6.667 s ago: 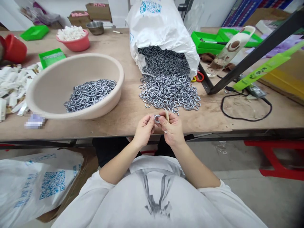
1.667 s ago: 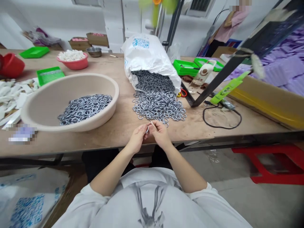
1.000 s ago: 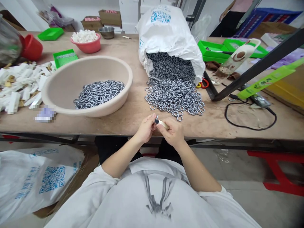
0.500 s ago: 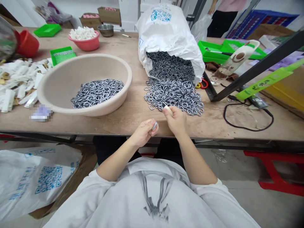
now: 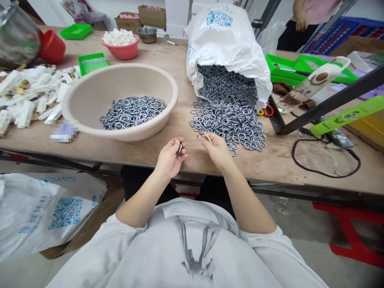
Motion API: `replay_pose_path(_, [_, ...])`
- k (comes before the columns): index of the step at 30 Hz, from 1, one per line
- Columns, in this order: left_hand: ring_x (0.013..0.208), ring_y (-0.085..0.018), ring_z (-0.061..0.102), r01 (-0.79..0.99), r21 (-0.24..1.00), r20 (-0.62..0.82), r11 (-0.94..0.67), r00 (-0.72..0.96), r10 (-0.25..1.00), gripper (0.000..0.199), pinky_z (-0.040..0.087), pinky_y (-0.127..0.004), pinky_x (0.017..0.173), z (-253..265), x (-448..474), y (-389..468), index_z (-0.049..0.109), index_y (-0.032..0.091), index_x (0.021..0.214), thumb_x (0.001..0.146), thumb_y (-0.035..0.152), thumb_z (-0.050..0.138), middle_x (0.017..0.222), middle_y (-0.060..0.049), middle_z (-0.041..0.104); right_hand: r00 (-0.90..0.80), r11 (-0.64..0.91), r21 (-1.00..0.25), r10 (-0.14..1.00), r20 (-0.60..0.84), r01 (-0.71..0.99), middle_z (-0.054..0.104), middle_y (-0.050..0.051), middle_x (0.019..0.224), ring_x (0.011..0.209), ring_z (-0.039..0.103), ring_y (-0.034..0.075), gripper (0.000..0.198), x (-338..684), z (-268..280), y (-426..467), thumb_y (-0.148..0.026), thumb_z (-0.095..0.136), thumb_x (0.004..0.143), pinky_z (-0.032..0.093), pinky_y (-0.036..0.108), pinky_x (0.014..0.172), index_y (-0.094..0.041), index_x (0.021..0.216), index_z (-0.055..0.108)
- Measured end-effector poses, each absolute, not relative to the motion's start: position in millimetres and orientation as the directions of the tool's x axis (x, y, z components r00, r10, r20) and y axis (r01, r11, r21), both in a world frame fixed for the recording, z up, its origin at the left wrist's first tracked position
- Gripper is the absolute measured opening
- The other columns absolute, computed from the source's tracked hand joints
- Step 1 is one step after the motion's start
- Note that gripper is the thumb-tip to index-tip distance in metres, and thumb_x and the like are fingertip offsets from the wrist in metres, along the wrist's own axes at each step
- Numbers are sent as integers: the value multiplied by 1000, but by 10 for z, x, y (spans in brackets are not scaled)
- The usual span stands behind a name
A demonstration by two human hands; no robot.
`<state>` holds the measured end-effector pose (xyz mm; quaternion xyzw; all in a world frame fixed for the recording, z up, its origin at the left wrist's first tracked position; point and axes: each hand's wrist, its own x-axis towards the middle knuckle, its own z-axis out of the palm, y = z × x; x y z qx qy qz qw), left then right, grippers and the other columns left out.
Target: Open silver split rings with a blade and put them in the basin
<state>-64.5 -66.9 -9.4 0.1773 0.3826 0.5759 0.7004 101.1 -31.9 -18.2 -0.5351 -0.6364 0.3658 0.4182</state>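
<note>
My left hand (image 5: pixel 171 157) is above the table's front edge with a dark grey metal ring (image 5: pixel 180 148) between thumb and fingers; its other fingers are loosely curled. Close by on the right, my right hand (image 5: pixel 218 150) is closed around a slim pale-handled tool (image 5: pixel 209 138), most of it hidden by the fingers. A shiny ring (image 5: pixel 198 137) shows at those fingertips. Behind that hand, a heap of grey rings (image 5: pixel 229 120) spills out of a white sack (image 5: pixel 228 44). More rings (image 5: pixel 133 112) lie in a large beige basin (image 5: pixel 79 120) on the left.
White plastic pieces (image 5: pixel 33 94) are piled at the far left. A red bowl (image 5: pixel 123 51) and a green tray (image 5: pixel 93 64) stand behind the basin. On the right are a dark metal bar (image 5: pixel 330 100), a black cable (image 5: pixel 295 160) and scissors (image 5: pixel 268 111). Another person's hand (image 5: pixel 301 23) shows at the back.
My left hand has moved left, away from the right one, and its fingers have loosened around the ring. The tool in my right hand has turned. The whole view has shifted slightly.
</note>
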Motion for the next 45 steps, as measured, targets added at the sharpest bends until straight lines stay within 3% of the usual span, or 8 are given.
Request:
replay_pose_path(3, [49, -3, 42, -658, 689, -299, 303, 123, 946, 37, 36, -15, 44, -110, -446, -716, 58, 15, 82, 83, 48, 74, 69, 4, 51, -94, 34, -991, 995, 46, -130, 38, -9, 57, 41, 26, 7, 39, 948, -158, -588, -59, 69, 82, 25, 22, 39, -22, 88, 56])
replay_pose_path(7, [47, -3, 32, -622, 742, -176, 252, 183, 967, 51, 25, -15, 42, -174, -224, -805, 51, 18, 77, 71, 59, 80, 61, 8, 41, -57, -11, -955, 998, 6, -297, 40, -10, 55, 40, 31, 6, 43, 778, -157, -844, -60, 76, 75, 27, 20, 36, -23, 83, 54])
replay_pose_path(12, [46, -3, 24, -579, 791, -149, 198, 132, 980, 51, 18, -17, 42, -156, -239, -833, 50, 18, 74, 71, 60, 79, 57, 8, 35, 14, 141, -974, 990, 140, -180, 64, -2, 77, 65, 60, 12, 33, 759, -165, -884, -46, 78, 76, 54, 26, 61, -24, 96, 63])
replay_pose_path(15, [47, -4, 24, -548, 821, -89, 157, 149, 985, 51, 18, -18, 42, -108, -307, -823, 50, 17, 70, 73, 60, 77, 57, 7, 34, -21, 164, -980, 986, 167, -110, 69, 1, 85, 76, 65, 16, 39, 837, -140, -849, -44, 74, 80, 57, 32, 71, -24, 112, 66])
replay_pose_path(21, [47, -4, 23, -495, 856, -56, 152, 203, 978, 46, 19, -18, 43, -76, -338, -823, 55, 16, 75, 77, 58, 75, 57, 7, 34, -54, 209, -976, 976, 213, -65, 74, 4, 101, 92, 68, 20, 35, 894, -135, -830, -45, 76, 78, 57, 36, 84, -25, 105, 70])
replay_pose_path(30, [46, -4, 23, -502, 821, -137, 273, 291, 947, 51, 16, -17, 42, -32, -303, -859, 48, 17, 70, 74, 59, 76, 58, 7, 32, 50, 272, -961, 960, 275, 53, 66, 1, 75, 67, 59, 16, 36, 937, -146, -810, -59, 66, 84, 49, 30, 64, -23, 89, 66])
replay_pose_path(37, [44, -3, 23, -545, 787, -167, 289, 263, 950, 51, 17, -17, 41, -45, -319, -830, 44, 18, 69, 75, 58, 75, 56, 8, 30, -138, 461, -735, 878, 458, 498, 48, -2, 58, 56, 43, 12, 45, 1037, -70, -955, -56, 56, 93, 32, 29, 56, -21, 66, 57])
replay_pose_path(45, [44, -3, 23, -556, 774, -179, 303, 267, 947, 52, 18, -16, 41, -47, -320, -834, 42, 18, 68, 73, 57, 77, 56, 9, 29, -139, 466, -697, 870, 473, 545, 47, -2, 57, 55, 43, 12, 49, 1037, -70, -956, -59, 52, 94, 32, 28, 55, -21, 63, 53])
